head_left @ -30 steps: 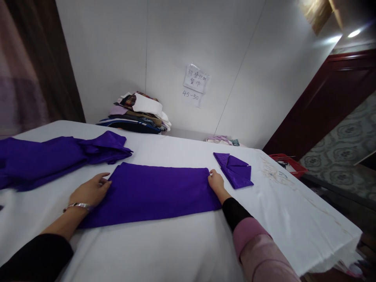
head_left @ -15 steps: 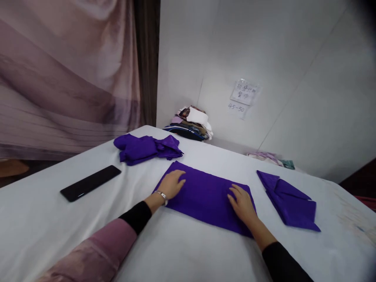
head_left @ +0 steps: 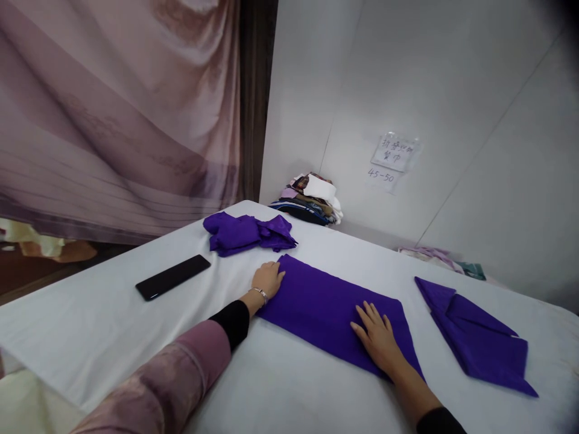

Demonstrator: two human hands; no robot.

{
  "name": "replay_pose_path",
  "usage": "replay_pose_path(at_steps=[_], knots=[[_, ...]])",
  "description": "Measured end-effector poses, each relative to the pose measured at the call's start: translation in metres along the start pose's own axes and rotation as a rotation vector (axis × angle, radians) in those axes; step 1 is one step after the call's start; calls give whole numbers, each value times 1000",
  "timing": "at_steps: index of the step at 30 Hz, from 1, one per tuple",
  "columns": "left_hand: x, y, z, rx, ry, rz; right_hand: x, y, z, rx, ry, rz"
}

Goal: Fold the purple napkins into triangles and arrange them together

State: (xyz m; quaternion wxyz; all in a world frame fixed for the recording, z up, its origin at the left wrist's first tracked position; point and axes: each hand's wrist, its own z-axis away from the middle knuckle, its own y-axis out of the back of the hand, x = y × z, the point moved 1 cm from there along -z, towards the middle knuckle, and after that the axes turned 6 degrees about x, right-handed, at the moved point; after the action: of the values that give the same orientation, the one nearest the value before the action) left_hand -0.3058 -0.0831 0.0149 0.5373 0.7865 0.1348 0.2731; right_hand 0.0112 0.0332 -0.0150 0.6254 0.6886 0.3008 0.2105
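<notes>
A purple cloth [head_left: 325,298], folded into a long rectangle, lies flat on the white-covered table in front of me. My left hand [head_left: 268,280] rests on its left edge near the far corner, thumb apart from the bent fingers. A silver bracelet [head_left: 259,293] circles that wrist. Toward the cloth's right end, my right hand [head_left: 377,337] lies palm down with fingers spread. To the right is a second purple cloth [head_left: 488,343], folded at angles with a pointed corner. Beyond my left hand sits a crumpled purple cloth [head_left: 246,233] in a loose heap.
A black phone [head_left: 173,277] lies left of my left hand on the white table cover [head_left: 289,386]. Behind the table are a stack of folded clothes [head_left: 310,199] and more fabric [head_left: 434,258]. Handwritten paper signs [head_left: 392,154] hang on the wall; a pinkish curtain [head_left: 136,108] hangs left.
My left hand has slid from the top of the cloth to its left edge. My right hand's fingers have spread wider on the cloth. The view has shifted a little left.
</notes>
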Motion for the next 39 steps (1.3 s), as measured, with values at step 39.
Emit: replay_pose_path(at_steps=[39], knots=[[53,0,2,-162,-309,22,0,19,1,-70,-104,-90]])
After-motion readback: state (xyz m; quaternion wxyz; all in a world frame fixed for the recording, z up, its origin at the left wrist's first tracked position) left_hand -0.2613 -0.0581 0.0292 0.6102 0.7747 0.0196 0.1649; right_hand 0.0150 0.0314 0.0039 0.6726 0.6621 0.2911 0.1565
